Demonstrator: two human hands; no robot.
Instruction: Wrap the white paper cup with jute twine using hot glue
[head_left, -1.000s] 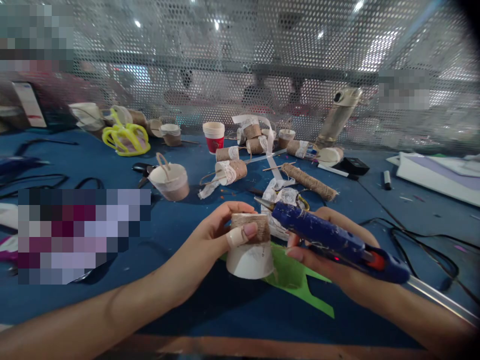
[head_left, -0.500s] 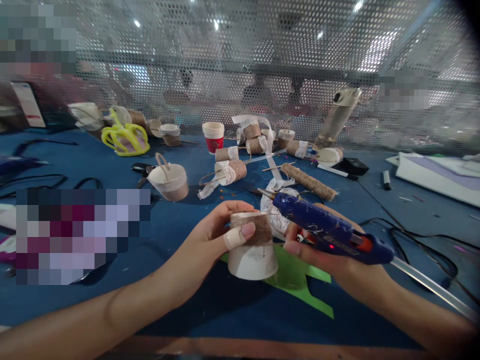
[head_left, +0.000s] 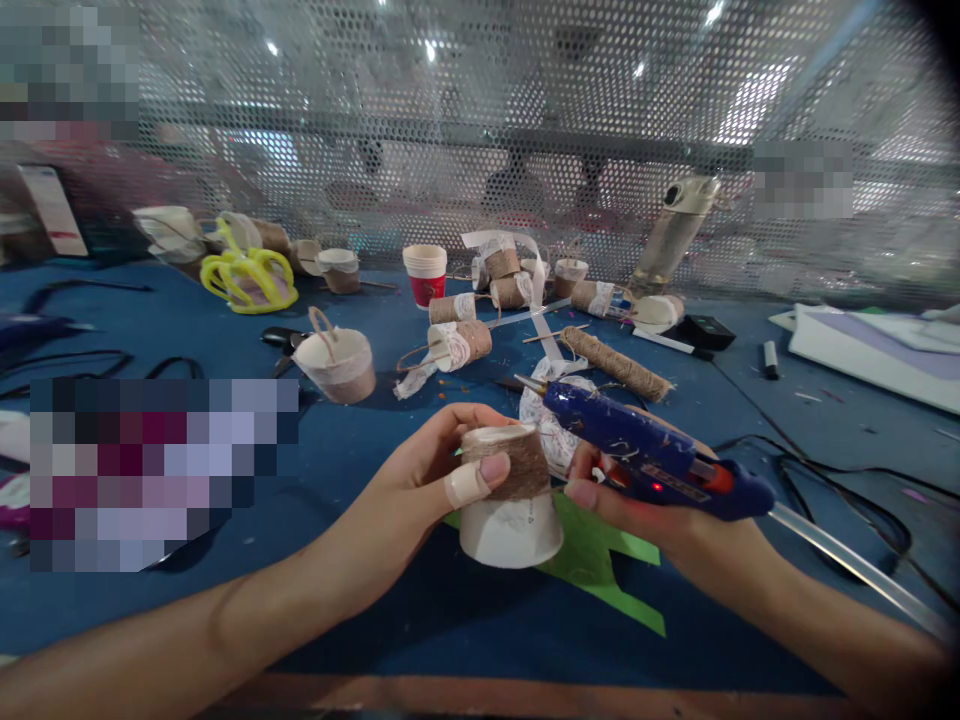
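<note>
My left hand [head_left: 450,470] grips a paper cup [head_left: 510,530] with its thumb across the front; a pale bandage wraps that thumb. The cup is held upside down, brown twine wound round its upper part and the lower part bare white. In my right hand [head_left: 637,500] is a blue glue gun [head_left: 637,435], its metal nozzle pointing left just above the cup's far right side, apart from it. A clear glue stick [head_left: 847,560] sticks out of its back. Beneath the cup lies a green sheet [head_left: 592,550]. White lace [head_left: 551,425] sits behind the nozzle.
Several twine-wrapped cups with lace, like one small basket [head_left: 337,365], stand or lie on the blue table. Behind are a red cup stack [head_left: 425,275], a twine roll [head_left: 615,362], a bottle [head_left: 675,230] and a mesh screen. Black cables [head_left: 847,490] run at right.
The cup has turned and tilted slightly in my left hand, its white rim shifting right. My right hand has drawn the glue gun a little to the left and up.
</note>
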